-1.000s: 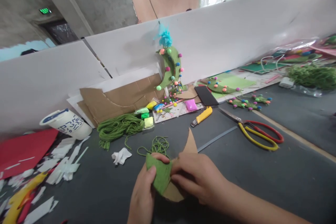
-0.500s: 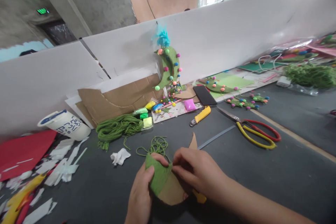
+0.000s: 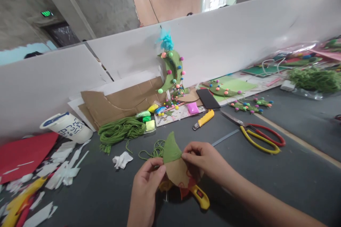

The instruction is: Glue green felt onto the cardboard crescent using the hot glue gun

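the cardboard piece (image 3: 177, 172) is between our two hands, above the dark table (image 3: 247, 191), its pointed end up and its lower part bare brown. a green covering (image 3: 172, 149) coats the tip, ending in a slanting edge; it looks like yarn laid closely, though single turns are too fine to make out. our left hand (image 3: 146, 182) grips the left side, thumb in front, fingers partly hidden. our right hand (image 3: 204, 158) has thumb and forefinger pinched together at the right side, where green meets brown; we cannot tell whether they hold a strand or the card's edge.

to work well here, we should let the left hand steady the card and the right guide each turn snugly against the last, with even tension and no brown gaps. too hard a pull could bend the thin point.

beyond the left fingers lie loose loops of green yarn (image 3: 157, 149); we do best to keep them untangled. below the card, a yellow-handled tool (image 3: 201, 198) is close enough to snag a strand. farther out lie the yellow cutter (image 3: 204, 118) and the scissors (image 3: 262, 138), well apart from our fingers.
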### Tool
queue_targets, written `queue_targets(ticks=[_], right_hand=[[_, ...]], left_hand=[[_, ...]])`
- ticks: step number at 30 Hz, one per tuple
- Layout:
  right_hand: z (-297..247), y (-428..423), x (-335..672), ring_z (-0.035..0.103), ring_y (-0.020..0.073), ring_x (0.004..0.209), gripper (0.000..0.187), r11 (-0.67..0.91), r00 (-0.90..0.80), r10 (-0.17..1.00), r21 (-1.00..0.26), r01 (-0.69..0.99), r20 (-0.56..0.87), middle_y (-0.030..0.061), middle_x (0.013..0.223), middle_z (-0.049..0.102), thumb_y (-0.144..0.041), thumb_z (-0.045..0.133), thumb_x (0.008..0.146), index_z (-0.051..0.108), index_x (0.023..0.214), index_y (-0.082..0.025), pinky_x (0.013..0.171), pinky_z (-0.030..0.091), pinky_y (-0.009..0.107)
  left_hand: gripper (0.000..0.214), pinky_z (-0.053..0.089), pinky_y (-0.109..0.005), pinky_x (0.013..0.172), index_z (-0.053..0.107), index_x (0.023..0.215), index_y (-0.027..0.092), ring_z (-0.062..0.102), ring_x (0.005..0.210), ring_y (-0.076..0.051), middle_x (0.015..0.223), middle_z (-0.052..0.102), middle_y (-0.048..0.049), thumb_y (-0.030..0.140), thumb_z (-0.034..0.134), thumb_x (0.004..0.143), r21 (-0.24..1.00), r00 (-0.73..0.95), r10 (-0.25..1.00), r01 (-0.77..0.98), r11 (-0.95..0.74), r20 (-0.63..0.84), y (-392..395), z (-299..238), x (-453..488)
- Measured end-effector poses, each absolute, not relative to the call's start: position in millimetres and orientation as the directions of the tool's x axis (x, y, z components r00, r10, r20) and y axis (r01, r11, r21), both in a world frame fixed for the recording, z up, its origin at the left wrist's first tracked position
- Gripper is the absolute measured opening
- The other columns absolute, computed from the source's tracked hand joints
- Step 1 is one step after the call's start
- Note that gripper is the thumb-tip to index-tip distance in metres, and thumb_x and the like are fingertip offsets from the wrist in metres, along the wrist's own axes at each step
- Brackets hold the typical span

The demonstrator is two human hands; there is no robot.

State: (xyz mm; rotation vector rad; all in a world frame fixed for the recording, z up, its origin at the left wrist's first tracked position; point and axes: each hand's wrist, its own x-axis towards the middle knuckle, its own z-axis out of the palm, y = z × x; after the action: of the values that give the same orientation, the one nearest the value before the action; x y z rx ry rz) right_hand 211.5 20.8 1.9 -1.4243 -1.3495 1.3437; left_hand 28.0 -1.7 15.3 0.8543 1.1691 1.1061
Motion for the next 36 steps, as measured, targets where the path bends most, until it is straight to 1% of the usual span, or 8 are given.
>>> queue_targets(ticks=[2, 9, 15, 25, 30, 32, 35, 36], right_hand=[[-1.2, 20.0, 209.7, 0.057, 0.0114, 0.044, 0.012, -0.16, -0.097, 0.979, -0.967, 0.198, -0.182, -0.0051, 0.049, 0.056, -0.023, 0.058, 0.077, 0.059, 0.066, -0.018, 0.042, 0.039, 0.02], [-7.0, 17.0, 203.8, 0.062, 0.0143, 0.046, 0.01, -0.137, -0.093, 0.983, -0.967, 0.216, -0.16, -0.0044, 0.05, 0.058, -0.022, 0.055, 0.078, 0.058, 0.069, -0.018, 0.04, 0.04, 0.02], [-7.6, 18.9, 204.7, 0.057, 0.0128, 0.046, 0.01, -0.11, -0.069, 0.989, -0.956, 0.272, -0.133, -0.0039, 0.051, 0.058, -0.02, 0.056, 0.078, 0.06, 0.069, -0.018, 0.043, 0.037, 0.02], [-12.4, 16.4, 198.9, 0.051, 0.0121, 0.049, 0.011, -0.092, -0.048, 0.992, -0.923, 0.374, -0.118, -0.0055, 0.051, 0.052, -0.02, 0.056, 0.077, 0.06, 0.067, -0.019, 0.047, 0.034, 0.02], [-11.1, 16.5, 199.5, 0.052, 0.012, 0.05, 0.01, -0.093, -0.051, 0.991, -0.915, 0.391, -0.123, -0.005, 0.053, 0.054, -0.02, 0.056, 0.077, 0.06, 0.069, -0.019, 0.047, 0.034, 0.02], [-10.0, 15.3, 200.1, 0.053, 0.0118, 0.048, 0.009, -0.098, -0.065, 0.989, -0.914, 0.395, -0.133, -0.005, 0.052, 0.055, -0.02, 0.055, 0.078, 0.06, 0.07, -0.019, 0.046, 0.034, 0.019], [-8.1, 12.8, 199.9, 0.055, 0.0121, 0.048, 0.01, -0.09, -0.087, 0.987, -0.907, 0.411, -0.137, -0.0042, 0.053, 0.058, -0.021, 0.056, 0.078, 0.061, 0.07, -0.019, 0.046, 0.035, 0.019], [-7.6, 12.0, 199.5, 0.056, 0.0122, 0.049, 0.01, -0.083, -0.094, 0.986, -0.904, 0.42, -0.134, -0.004, 0.053, 0.06, -0.021, 0.057, 0.077, 0.062, 0.069, -0.019, 0.046, 0.035, 0.019]], left_hand=[[0.021, 0.047, -0.021, 0.057, 0.063, 0.079, 0.016, 0.06, 0.058, -0.013, 0.064, 0.066, 0.0018, 0.03, 0.075, 0.069, 0.943, 0.007, 0.964, -0.205, 0.263, -0.267, -1.7, 12.6, 28.3], [0.018, 0.045, -0.018, 0.054, 0.062, 0.075, 0.017, 0.057, 0.057, -0.011, 0.064, 0.064, 0.0039, 0.029, 0.074, 0.07, 0.957, -0.046, 0.968, -0.17, 0.235, -0.246, 0.4, 6.9, 28.1], [0.018, 0.046, -0.018, 0.055, 0.061, 0.078, 0.018, 0.057, 0.059, -0.012, 0.064, 0.064, 0.0044, 0.03, 0.073, 0.071, 0.959, -0.038, 0.968, -0.152, 0.238, -0.246, 0.2, 5.6, 27.4], [0.014, 0.044, -0.019, 0.054, 0.059, 0.071, 0.019, 0.054, 0.058, -0.012, 0.065, 0.059, 0.0048, 0.027, 0.07, 0.074, 0.961, -0.011, 0.971, -0.151, 0.233, -0.237, 1.6, 0.8, 23.2], [0.014, 0.042, -0.017, 0.051, 0.056, 0.068, 0.019, 0.051, 0.054, -0.01, 0.06, 0.055, 0.0063, 0.024, 0.065, 0.077, 0.96, 0.018, 0.971, -0.15, 0.238, -0.239, 5.2, 3.6, 22.3], [0.008, 0.044, -0.018, 0.052, 0.06, 0.076, 0.019, 0.054, 0.057, -0.011, 0.066, 0.06, 0.0043, 0.023, 0.067, 0.075, 0.959, 0.038, 0.971, -0.151, 0.241, -0.238, 6.4, 8.0, 21.3], [0.025, 0.05, -0.025, 0.064, 0.065, 0.095, 0.019, 0.064, 0.073, -0.018, 0.084, 0.07, -0.0026, 0.022, 0.07, 0.071, 0.961, 0.118, 0.965, -0.119, 0.248, -0.234, 8.2, 14.3, 20.1], [0.029, 0.05, -0.027, 0.069, 0.066, 0.098, 0.018, 0.065, 0.078, -0.02, 0.087, 0.071, -0.0044, 0.022, 0.071, 0.069, 0.964, 0.138, 0.962, -0.093, 0.249, -0.235, 8.9, 15.4, 19.9]])
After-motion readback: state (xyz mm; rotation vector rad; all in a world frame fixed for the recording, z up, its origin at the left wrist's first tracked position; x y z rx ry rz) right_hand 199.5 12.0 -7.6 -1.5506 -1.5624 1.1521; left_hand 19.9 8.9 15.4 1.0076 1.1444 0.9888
